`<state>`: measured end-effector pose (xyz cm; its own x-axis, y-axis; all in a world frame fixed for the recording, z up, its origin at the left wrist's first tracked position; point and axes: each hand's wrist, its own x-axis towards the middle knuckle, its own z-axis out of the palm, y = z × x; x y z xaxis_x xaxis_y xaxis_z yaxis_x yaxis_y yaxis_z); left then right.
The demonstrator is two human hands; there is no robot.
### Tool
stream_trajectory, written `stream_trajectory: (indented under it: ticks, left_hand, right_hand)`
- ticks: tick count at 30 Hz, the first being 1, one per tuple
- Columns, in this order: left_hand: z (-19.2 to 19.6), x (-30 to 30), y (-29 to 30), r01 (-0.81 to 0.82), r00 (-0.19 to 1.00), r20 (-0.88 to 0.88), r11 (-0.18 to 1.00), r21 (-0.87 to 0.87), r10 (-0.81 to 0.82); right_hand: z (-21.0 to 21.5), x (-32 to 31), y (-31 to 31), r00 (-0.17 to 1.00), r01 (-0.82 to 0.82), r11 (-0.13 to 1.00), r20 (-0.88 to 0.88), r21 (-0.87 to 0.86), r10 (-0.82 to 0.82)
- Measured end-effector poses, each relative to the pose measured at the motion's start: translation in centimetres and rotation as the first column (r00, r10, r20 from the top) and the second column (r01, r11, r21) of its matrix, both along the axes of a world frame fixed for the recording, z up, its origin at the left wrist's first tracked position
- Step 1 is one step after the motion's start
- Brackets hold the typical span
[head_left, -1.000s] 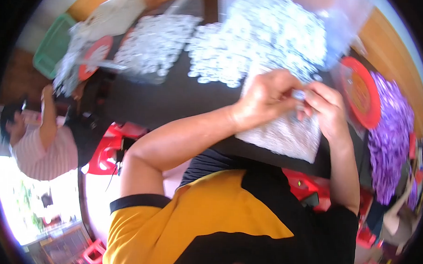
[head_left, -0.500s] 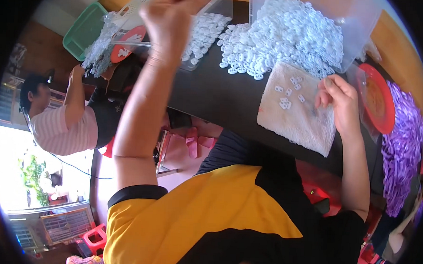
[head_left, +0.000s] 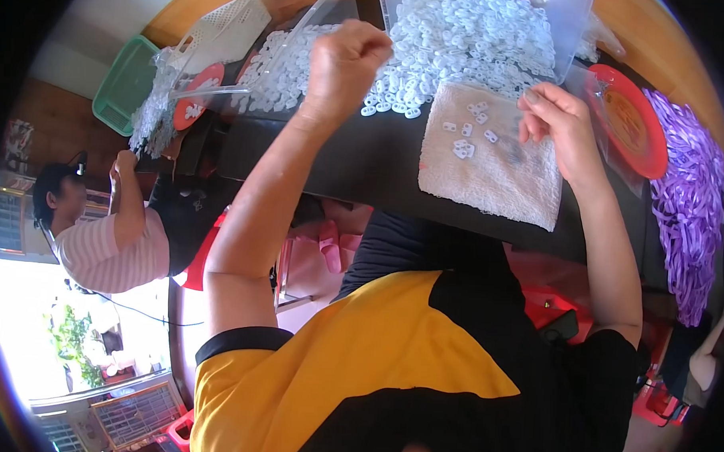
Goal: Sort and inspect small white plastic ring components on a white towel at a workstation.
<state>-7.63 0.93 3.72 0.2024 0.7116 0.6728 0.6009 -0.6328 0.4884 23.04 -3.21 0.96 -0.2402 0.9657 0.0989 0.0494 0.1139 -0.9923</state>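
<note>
My left hand [head_left: 345,72] is raised over the table between two heaps of small white two-holed plastic pieces, its fingers closed together. Whatever is in them, if anything, is too small to make out. Beside the towel's far right corner, my right hand [head_left: 563,128] has its fingers curled and the thumb pressed to them; what they hold cannot be seen. A white towel [head_left: 491,187] lies near the table's front edge, with several loose white pieces [head_left: 463,148] on it. Beyond the towel spreads the large heap of white pieces [head_left: 464,46], partly inside a clear plastic bin.
Another clear bin with white pieces [head_left: 276,71] stands left. On the right are a red plate [head_left: 630,124] and a bundle of purple ribbons [head_left: 690,205]. At far left, a person in a striped shirt [head_left: 118,245] works near a green basket [head_left: 126,82] and another red plate [head_left: 197,97].
My left hand has come down and to the right, toward the large heap. My right hand stays beside the towel with fingers curled. The whole view has shifted a little.
</note>
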Motion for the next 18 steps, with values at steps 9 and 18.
stream_trajectory:
  ticks: [9,18]
  left_hand:
    - [-4.6,1.1,4.2,-0.067,0.894,-0.448,0.994,-0.091,0.019]
    - [-4.7,1.1,4.6,-0.092,0.849,-0.528,0.992,-0.092,0.030]
  right_hand:
    - [-0.1,0.5,0.4,1.000,-0.019,0.999,0.025,0.030,0.019]
    - [0.4,0.6,0.3,0.999,-0.023,0.999,0.028,0.028,0.022]
